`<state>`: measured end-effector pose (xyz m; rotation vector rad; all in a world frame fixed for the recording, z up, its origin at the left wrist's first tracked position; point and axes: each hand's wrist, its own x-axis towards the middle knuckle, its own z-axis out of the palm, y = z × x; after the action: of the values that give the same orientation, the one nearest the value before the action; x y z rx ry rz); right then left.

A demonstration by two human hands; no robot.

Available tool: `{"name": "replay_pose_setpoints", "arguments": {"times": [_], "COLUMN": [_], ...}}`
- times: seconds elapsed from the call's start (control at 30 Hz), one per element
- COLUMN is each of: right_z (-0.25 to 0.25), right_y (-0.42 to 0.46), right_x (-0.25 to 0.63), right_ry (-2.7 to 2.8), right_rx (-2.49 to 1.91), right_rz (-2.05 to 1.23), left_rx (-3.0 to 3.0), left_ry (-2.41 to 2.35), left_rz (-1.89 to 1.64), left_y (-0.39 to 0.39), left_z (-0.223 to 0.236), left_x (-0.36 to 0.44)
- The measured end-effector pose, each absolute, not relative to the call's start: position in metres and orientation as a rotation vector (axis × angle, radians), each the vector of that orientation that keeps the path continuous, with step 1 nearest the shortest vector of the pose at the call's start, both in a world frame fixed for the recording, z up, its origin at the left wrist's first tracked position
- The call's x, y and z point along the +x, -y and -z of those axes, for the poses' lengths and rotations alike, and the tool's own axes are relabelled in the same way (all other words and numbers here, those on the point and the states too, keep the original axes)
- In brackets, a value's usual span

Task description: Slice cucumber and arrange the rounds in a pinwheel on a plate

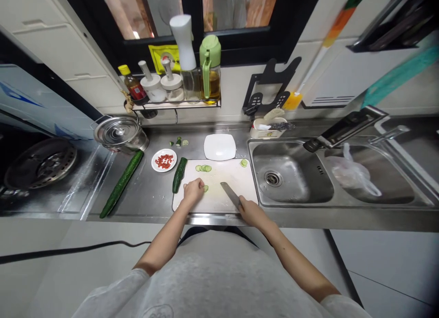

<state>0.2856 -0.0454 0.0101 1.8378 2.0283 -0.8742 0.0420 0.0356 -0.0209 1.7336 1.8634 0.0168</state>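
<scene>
A white cutting board (219, 196) lies at the counter's front edge. My left hand (192, 191) rests curled on it, fingers closed over a piece of cucumber (206, 188) whose green end shows at the fingertips. My right hand (249, 210) grips the handle of a knife (230, 194), the blade pointing up-left over the board, apart from the left hand. Several cucumber slices (203, 168) lie at the board's far edge, one slice (243, 162) at its right corner. A half cucumber (179, 174) lies along the board's left edge.
A long whole cucumber (122, 184) lies on the steel counter at left, beside a lidded pot (118, 132). A small dish of red bits (163, 160) and an empty white plate (219, 146) sit behind the board. A double sink (291, 178) is at right, a plastic bag (353, 174) in its right basin.
</scene>
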Motion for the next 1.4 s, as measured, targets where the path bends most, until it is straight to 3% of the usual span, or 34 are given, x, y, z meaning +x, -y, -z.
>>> {"name": "replay_pose_setpoints", "arguments": {"times": [0.27, 0.73, 1.07, 1.4], "right_z": [-0.016, -0.012, -0.008, 0.000], "right_y": [0.039, 0.035, 0.037, 0.047], "right_x": [0.288, 0.288, 0.297, 0.305], "right_ry": [-1.968, -1.952, -1.972, -1.906], "right_rx": [1.832, 1.835, 1.888, 1.975], "right_rz": [0.939, 0.922, 0.960, 0.964], "left_rx": [1.594, 1.797, 1.878, 2.013], "left_ry": [-2.084, -2.188, -2.017, -1.928], "left_rz": [-0.050, 0.197, -0.072, -0.007], "left_y": [-0.028, -0.025, -0.068, -0.107], "left_z": [0.011, 0.014, 0.017, 0.033], "left_x": [-0.008, -0.007, 0.036, 0.071]}}
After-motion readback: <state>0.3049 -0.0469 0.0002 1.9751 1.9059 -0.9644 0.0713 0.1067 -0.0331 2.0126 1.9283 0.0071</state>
